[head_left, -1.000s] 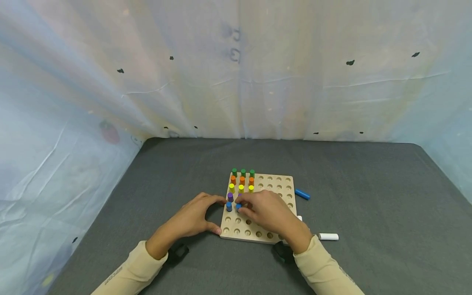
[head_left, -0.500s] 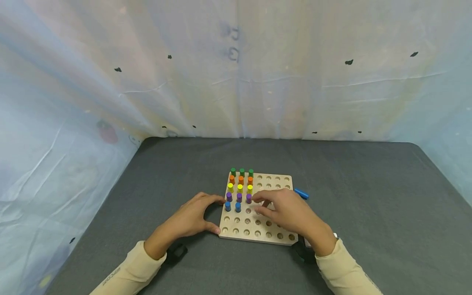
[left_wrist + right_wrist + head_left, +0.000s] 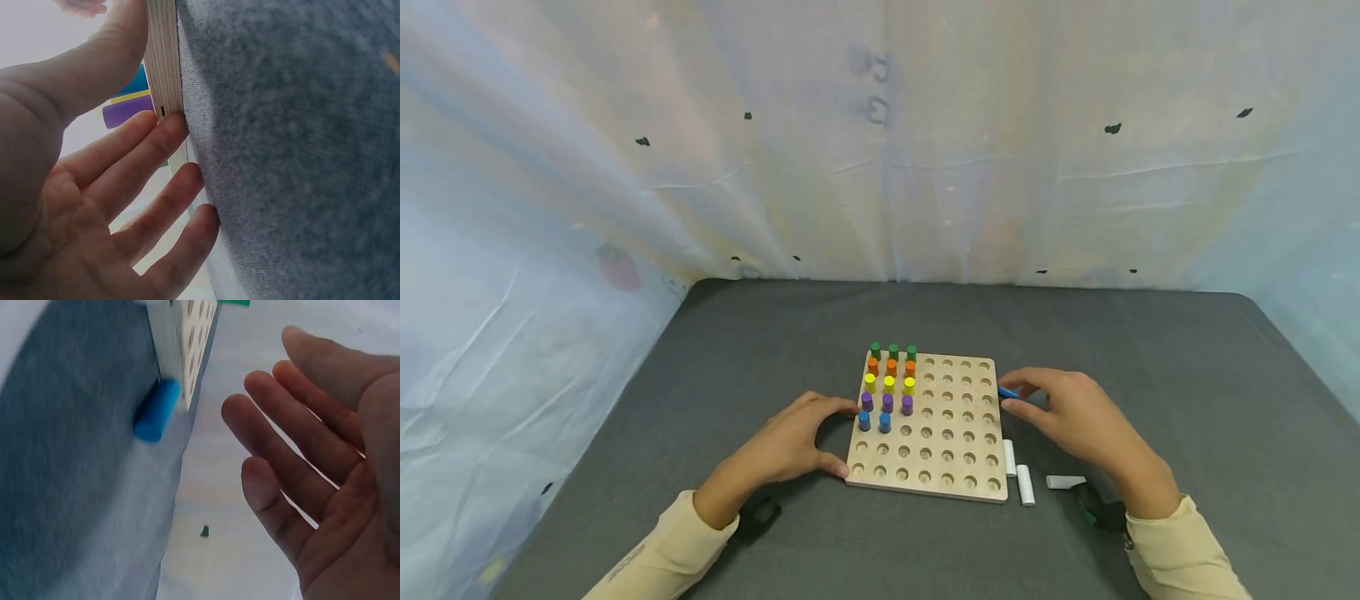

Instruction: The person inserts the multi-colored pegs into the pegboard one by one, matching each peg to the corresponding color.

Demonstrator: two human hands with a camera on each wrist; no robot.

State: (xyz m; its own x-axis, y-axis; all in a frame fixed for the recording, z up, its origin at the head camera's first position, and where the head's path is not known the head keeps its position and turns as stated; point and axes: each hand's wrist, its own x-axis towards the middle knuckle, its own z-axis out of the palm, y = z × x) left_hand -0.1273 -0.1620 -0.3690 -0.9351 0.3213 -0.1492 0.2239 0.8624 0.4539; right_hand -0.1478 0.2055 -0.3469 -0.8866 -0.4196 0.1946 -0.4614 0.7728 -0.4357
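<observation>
A square wooden pegboard [image 3: 913, 464] lies on the table. Its left columns hold rows of three green, orange, yellow and purple pegs, then two blue pegs [image 3: 885, 423]. My left hand [image 3: 790, 442] rests against the board's left edge, thumb near the front corner; in the left wrist view its fingertips [image 3: 172, 128] touch the wooden side. Beyond the board's right edge, my right hand [image 3: 1075, 417] reaches over a loose blue peg [image 3: 1009, 393]. The right wrist view shows that blue peg [image 3: 156, 411] lying apart from the relaxed, spread fingers.
Three white pegs lie right of the board: one along its edge [image 3: 1009, 458], one just in front [image 3: 1026, 485], one farther right [image 3: 1065, 482]. Dark grey cloth covers the table [image 3: 1187, 400]. A pale curtain [image 3: 955, 167] hangs behind.
My right hand has left the blue peg set in the board's second column and moved right, off the board, to the loose blue peg. My left hand has stayed in place.
</observation>
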